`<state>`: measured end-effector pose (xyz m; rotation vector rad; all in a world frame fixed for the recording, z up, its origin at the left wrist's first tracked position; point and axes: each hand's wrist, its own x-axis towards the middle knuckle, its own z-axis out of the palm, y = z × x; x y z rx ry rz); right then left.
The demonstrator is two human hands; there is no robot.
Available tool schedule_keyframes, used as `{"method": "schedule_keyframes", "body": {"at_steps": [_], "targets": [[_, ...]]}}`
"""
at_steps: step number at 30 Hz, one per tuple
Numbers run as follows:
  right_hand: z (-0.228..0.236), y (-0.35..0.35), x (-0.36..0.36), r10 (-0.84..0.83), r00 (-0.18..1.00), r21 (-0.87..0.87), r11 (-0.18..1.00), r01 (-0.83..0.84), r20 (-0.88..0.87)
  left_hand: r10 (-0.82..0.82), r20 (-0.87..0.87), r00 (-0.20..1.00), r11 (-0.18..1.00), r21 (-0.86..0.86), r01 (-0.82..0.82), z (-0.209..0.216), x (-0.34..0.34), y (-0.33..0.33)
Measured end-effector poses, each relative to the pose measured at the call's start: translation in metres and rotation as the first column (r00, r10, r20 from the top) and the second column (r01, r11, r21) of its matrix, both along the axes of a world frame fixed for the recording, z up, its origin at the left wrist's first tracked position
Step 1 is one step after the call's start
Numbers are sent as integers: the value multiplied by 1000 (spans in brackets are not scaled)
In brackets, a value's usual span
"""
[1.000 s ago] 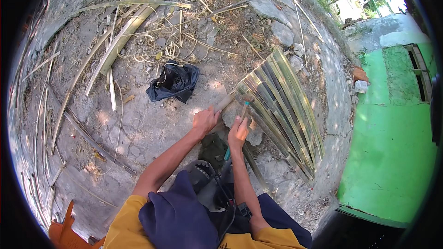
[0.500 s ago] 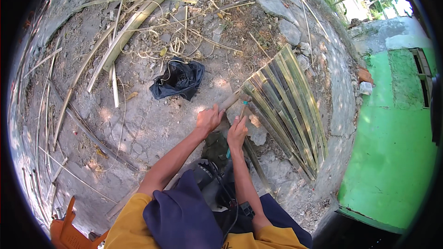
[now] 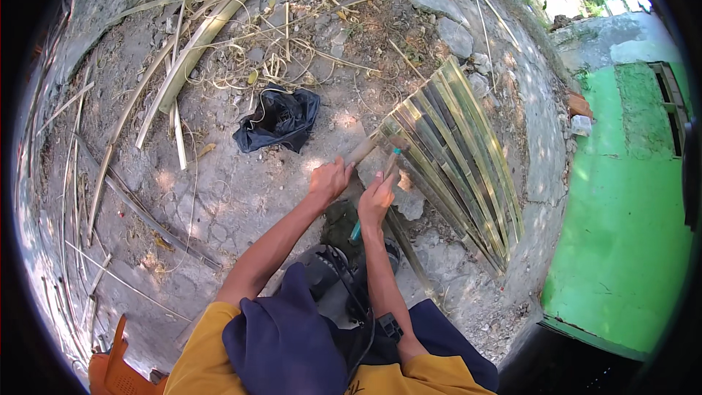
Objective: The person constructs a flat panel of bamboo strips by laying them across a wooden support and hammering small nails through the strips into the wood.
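A fan-shaped panel of green-brown split-bamboo slats [image 3: 457,157] lies on the ground to the right. From its narrow left corner a pale stick [image 3: 363,149] sticks out toward me. My left hand [image 3: 331,178] is closed round the near end of this stick. Beside it my right hand [image 3: 375,203] grips a slim hammer-like tool [image 3: 356,232] with a teal lower end and a second teal part near its top. That top lies close to the panel's edge; its exact shape and whether it touches are hard to make out.
A black plastic bag [image 3: 281,118] stands open ahead. Long bamboo strips [image 3: 191,55] and curled shavings lie at the far left, more strips along the left rim. An orange chair [image 3: 121,366] is at lower left, a green wall [image 3: 614,234] on the right.
The hammer-like tool's teal top has risen slightly and moved right, with my right hand a little higher. My left hand keeps its hold. The whole view has shifted slightly.
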<state>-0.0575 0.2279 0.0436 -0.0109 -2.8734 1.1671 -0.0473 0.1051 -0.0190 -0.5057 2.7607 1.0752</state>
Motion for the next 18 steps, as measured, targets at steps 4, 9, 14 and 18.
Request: {"method": "schedule_keyframes", "body": {"at_steps": [4, 9, 14, 18], "targets": [[-6, 3, 8, -46, 984, -67, 997, 34, -175, 7, 13, 1000, 999, 34, -8, 3, 0, 1], [-3, 10, 1, 55, 993, -31, 998, -59, -107, -2, 9, 1000, 1000, 1, 2, -1, 4, 0], [-4, -8, -2, 36, 919, 121, 993, 13, -393, 15, 14, 1000, 1000, 27, -15, 0, -2, -4], [-1, -14, -8, 32, 998, 40, 999, -30, -45, -8, 11, 1000, 1000, 13, 8, -2, 1, 4]]}}
